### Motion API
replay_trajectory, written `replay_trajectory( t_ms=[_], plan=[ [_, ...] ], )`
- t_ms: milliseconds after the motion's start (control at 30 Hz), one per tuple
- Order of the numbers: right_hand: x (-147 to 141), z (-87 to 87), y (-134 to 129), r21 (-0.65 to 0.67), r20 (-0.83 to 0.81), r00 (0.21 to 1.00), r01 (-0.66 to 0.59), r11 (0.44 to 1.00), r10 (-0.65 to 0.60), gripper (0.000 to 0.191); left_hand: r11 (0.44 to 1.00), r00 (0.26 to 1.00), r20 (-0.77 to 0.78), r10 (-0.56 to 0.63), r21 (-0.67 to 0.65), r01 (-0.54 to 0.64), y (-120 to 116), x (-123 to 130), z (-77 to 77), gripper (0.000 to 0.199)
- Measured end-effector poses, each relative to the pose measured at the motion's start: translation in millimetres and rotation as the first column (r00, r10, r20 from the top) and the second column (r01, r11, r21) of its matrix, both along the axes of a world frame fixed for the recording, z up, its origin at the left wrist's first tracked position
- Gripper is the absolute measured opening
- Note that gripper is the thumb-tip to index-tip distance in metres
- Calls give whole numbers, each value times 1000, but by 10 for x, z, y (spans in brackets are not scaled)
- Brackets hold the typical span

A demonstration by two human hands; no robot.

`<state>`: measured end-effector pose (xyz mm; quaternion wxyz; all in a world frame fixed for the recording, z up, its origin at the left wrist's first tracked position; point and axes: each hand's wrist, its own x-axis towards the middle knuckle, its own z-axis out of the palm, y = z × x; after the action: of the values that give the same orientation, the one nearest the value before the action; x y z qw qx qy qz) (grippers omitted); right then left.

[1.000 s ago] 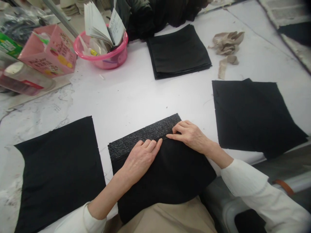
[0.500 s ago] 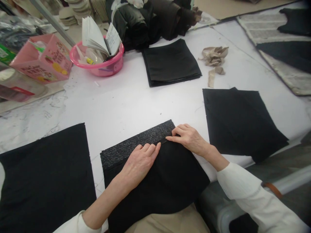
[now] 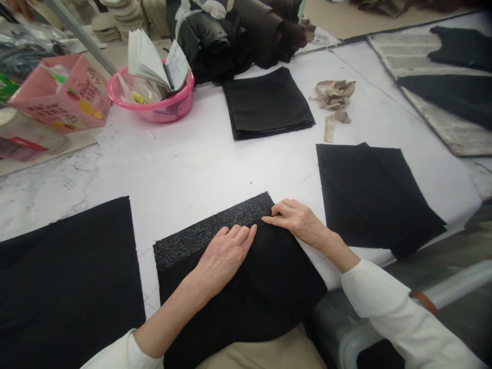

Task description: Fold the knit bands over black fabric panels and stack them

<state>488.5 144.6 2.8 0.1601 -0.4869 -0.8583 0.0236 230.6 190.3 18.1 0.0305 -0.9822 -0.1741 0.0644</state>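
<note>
A black fabric piece point(image 3: 269, 277) with a speckled dark grey band point(image 3: 215, 225) along its far edge lies at the table's front, its near part hanging over my lap. My left hand point(image 3: 226, 253) presses on the seam below the band, fingers curled together, thumb pointing toward the right hand. Near the band's right end, my right hand point(image 3: 294, 220) pinches the black fabric between thumb and fingers. A small gap separates the two hands. What lies under my left palm is hidden.
Black fabric lies at the left point(image 3: 69, 277) and right point(image 3: 372, 195). Farther back are a folded black stack point(image 3: 269, 102), beige strips point(image 3: 334, 95), a pink basin point(image 3: 169, 110) holding a notebook, a pink box point(image 3: 61, 97) and dark rolls point(image 3: 238, 36). A metal rail point(image 3: 457, 287) runs at the lower right.
The view has shifted slightly, so most things appear a little farther left. Both hands keep nearly the same place on the fabric; the seam between them looks flatter.
</note>
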Motion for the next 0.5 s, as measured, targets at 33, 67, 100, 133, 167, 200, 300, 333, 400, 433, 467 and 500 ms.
replay_trajectory(
  t_ms=[33,67,100,133,167,200,300,333,400,433,467,500],
  plan=[
    [1,0,0,4,-2,1000,-1,1000,1,32,1000,1000,5,0,-4,0,-1,7,2,51],
    [3,-1,1,7,-5,1000,-1,1000,1,32,1000,1000,8,-1,-9,1,-1,13,6,50],
    [6,-2,1,9,-7,1000,0,1000,0,32,1000,1000,10,-4,-13,4,0,20,10,50],
    [10,-3,1,9,-8,1000,1,1000,-1,32,1000,1000,10,-7,-13,7,2,28,15,49],
    [15,-5,0,7,-8,1000,4,1000,-4,32,1000,1000,9,-12,-13,12,5,39,18,49],
    [20,-8,-1,7,-7,1000,7,1000,-7,33,1000,1000,9,-16,-11,16,8,52,20,49],
    [40,-19,-9,13,-9,1000,21,1000,-21,33,1000,1000,13,-23,-6,23,12,106,18,50],
    [49,-22,-14,17,-10,1000,25,1000,-24,33,1000,1000,17,-20,-5,20,11,126,17,51],
    [68,-25,-23,24,-17,999,28,999,-28,33,1000,1000,21,-10,2,10,8,165,18,51],
    [78,-27,-27,26,-20,999,29,999,-28,32,1000,1000,25,-6,4,6,7,181,21,50],
    [87,-27,-30,28,-24,999,28,999,-28,31,1000,1000,31,-4,2,4,7,194,25,48],
    [96,-28,-32,31,-29,999,29,999,-28,31,1000,999,38,-4,-3,5,8,205,29,47]
  ],
)
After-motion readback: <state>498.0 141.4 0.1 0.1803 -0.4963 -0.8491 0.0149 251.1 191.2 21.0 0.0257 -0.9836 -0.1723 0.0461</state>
